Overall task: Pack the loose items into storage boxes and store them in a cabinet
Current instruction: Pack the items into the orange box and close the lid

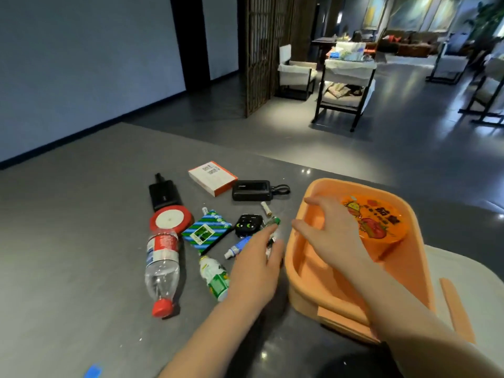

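An orange storage box point(308, 290) stands at the right of the grey table point(81, 268), with an orange instant-noodle cup point(381, 222) inside it. My right hand point(330, 230) hangs over the box's left part, fingers spread and holding nothing. My left hand point(257, 260) lies over small items left of the box, its fingers around a green-capped tube point(274, 222); the grip is partly hidden. Loose items lie further left: a clear bottle point(162, 271), a small green-and-white bottle point(215, 278), a blue tube point(237, 248), a striped pouch point(207, 231).
Further back on the table lie a red-rimmed round thing point(170, 219), two black power banks point(163, 196) point(252, 190), a white-and-orange carton point(212, 177), a black gadget point(248, 224) and a battery point(266, 208). A pale lid point(463, 268) lies right of the box. Chairs stand beyond.
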Demonstrator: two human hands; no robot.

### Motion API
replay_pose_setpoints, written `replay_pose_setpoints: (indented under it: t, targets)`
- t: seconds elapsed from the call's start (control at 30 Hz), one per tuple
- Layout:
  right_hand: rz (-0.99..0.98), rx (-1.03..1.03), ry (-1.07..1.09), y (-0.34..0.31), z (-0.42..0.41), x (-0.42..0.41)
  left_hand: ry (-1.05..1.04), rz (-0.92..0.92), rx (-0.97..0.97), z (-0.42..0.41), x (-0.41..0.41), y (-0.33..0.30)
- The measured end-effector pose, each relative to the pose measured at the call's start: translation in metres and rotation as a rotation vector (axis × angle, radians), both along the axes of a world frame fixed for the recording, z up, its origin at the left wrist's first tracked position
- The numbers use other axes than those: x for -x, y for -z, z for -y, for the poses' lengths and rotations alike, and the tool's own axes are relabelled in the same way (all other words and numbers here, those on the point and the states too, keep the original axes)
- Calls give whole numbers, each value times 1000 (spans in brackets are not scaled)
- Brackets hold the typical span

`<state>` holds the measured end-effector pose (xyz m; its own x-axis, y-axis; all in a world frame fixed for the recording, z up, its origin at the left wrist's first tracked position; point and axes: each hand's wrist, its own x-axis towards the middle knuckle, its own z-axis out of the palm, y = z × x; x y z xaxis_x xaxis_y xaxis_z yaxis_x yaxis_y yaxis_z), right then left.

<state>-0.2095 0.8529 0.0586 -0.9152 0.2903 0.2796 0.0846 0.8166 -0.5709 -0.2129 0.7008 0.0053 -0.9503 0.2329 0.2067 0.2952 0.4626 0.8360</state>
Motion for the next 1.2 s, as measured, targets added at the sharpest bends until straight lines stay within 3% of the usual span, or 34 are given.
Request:
replay_pose_setpoints:
  t: [0.13,0.27,0.4,0.67,0.8,0.9,0.97,1.1,1.2]
  targets:
    - [-45,76,-248,8,65,-21,-147,11,53,64,2,11]
    - [-27,65,-317,46,117,-21,-172,-84,140,126,20,19]
    - [143,23,-185,85,151,-11,-216,-88,323,173,44,31]
    - [209,-284,-27,109,170,11,-117,71,202,182,57,52]
    - [168,-29,2,95,164,1,-79,235,70,175,57,53]
    - [68,276,59,71,154,-19,-38,230,16,171,55,48]
    - [-22,371,86,52,143,-32,-8,234,-26,163,52,39]
    - [-192,446,121,8,104,-56,111,206,-59,133,47,5]
    - [-249,318,220,-16,56,-74,241,118,-58,95,40,-31]
